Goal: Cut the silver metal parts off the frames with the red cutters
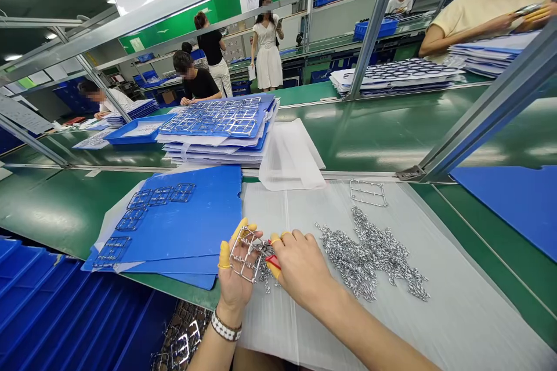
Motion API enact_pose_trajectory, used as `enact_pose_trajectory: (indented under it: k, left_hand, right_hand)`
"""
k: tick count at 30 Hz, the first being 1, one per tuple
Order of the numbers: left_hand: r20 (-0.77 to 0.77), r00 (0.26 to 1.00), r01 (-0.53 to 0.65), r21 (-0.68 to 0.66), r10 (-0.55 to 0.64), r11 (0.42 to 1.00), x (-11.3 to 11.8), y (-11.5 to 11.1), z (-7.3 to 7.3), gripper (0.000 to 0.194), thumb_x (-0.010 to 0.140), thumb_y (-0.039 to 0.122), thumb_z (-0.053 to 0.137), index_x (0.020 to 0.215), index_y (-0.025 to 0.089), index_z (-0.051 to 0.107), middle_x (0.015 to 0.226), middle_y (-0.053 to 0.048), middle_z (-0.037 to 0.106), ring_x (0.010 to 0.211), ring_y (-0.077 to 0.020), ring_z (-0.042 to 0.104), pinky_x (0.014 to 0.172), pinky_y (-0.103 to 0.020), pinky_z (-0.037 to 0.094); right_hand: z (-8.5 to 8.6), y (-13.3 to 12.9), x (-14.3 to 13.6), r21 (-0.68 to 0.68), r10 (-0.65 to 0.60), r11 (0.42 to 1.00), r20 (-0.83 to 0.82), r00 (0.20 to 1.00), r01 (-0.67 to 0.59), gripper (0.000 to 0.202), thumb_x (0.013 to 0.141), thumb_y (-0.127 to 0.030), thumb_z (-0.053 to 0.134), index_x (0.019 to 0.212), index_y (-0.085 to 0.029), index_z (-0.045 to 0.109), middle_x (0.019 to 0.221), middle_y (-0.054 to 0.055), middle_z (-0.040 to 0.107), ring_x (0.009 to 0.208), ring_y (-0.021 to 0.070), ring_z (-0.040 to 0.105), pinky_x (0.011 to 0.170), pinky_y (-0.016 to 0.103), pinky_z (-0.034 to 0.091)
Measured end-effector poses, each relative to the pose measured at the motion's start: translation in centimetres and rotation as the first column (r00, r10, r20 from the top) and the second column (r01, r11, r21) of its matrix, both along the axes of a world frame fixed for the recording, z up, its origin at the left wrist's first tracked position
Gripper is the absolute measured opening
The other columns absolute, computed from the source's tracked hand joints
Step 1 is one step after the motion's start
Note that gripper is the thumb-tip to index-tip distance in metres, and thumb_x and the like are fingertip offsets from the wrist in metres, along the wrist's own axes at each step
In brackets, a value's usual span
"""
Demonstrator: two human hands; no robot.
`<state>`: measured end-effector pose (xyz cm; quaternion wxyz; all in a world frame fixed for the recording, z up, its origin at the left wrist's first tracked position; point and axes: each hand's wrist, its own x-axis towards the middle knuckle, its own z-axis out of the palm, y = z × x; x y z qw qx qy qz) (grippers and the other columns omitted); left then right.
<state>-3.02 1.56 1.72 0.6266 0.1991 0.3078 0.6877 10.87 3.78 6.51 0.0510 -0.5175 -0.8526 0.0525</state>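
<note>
Left hand (235, 288), yellow finger cots on, cradles a silvery wire frame (243, 262) above the white sheet (439, 284); right hand (302, 266) grips red-handled pliers (273, 261), jaws against the frame's side, whether closed can't tell; likely risks: pliers could slip off the thin bar and scratch the finish or nip a left fingertip; over-squeezing could bend a bar; a loose hold could drop the frame.

Around: piles of small metal pieces (348, 261) right of the hands, a right-forearm sweep could scatter them; spare frame (368, 192) beyond; blue board (187, 237) with frames at left, left elbow could nudge it; stacked sheets (209, 153) and slanting metal post (483, 113) limit reach across the counter (52, 208); nothing blocks the hands.
</note>
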Motion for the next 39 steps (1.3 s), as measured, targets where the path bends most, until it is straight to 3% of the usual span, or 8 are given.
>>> enact_pose_trajectory:
  k: [8, 13, 20, 39]
  left_hand:
    - [0.001, 1.0, -0.024, -0.02, 0.024, 1.0, 0.0, 0.0, -0.1, 0.054, 0.086, 0.056, 0.039, 0.12, 0.02, 0.06, 0.117, -0.012, 0.063, 0.11, -0.0275, 0.056, 0.091, -0.041, 0.045]
    - [0.008, 0.998, -0.065, 0.006, 0.065, 0.998, -0.3, 0.3, 0.4, 0.056, 0.086, 0.058, 0.038, 0.121, 0.02, 0.06, 0.119, -0.011, 0.062, 0.11, -0.0279, 0.056, 0.096, -0.046, 0.042]
    - [0.009, 0.998, -0.07, -0.022, 0.07, 0.997, 0.3, 0.8, 0.1, 0.056, 0.086, 0.059, 0.038, 0.117, 0.019, 0.062, 0.118, -0.012, 0.062, 0.11, -0.0292, 0.056, 0.096, -0.047, 0.043]
    - [-0.023, 0.995, -0.098, -0.018, 0.097, 0.995, 0.8, 0.8, 0.2, 0.054, 0.087, 0.058, 0.038, 0.117, 0.02, 0.062, 0.118, -0.011, 0.062, 0.109, -0.0275, 0.057, 0.094, -0.045, 0.044]
  right_hand:
    - [0.0, 0.1, -0.2, -0.032, 0.001, 0.999, 0.041, 0.999, 0.0, 0.015, 0.081, -0.025, 0.06, 0.093, -0.016, 0.062, 0.085, 0.009, 0.066, 0.08, 0.0253, 0.061, 0.064, 0.034, 0.037]
    - [0.6, -0.4, 0.2, 0.003, -0.004, 1.0, 0.017, 1.0, 0.004, 0.019, 0.081, -0.028, 0.062, 0.097, -0.018, 0.062, 0.087, 0.009, 0.066, 0.083, 0.0246, 0.06, 0.067, 0.034, 0.036]
    - [0.0, -1.7, -0.1, 0.035, 0.047, 0.998, -0.016, 0.999, -0.047, 0.023, 0.077, -0.027, 0.062, 0.099, -0.018, 0.06, 0.087, 0.007, 0.063, 0.084, 0.026, 0.055, 0.069, 0.037, 0.032]
    - [-0.3, -1.6, -0.2, 0.027, 0.042, 0.999, -0.02, 0.999, -0.042, 0.022, 0.08, -0.028, 0.058, 0.098, -0.016, 0.06, 0.086, 0.008, 0.062, 0.084, 0.0257, 0.055, 0.069, 0.037, 0.031]
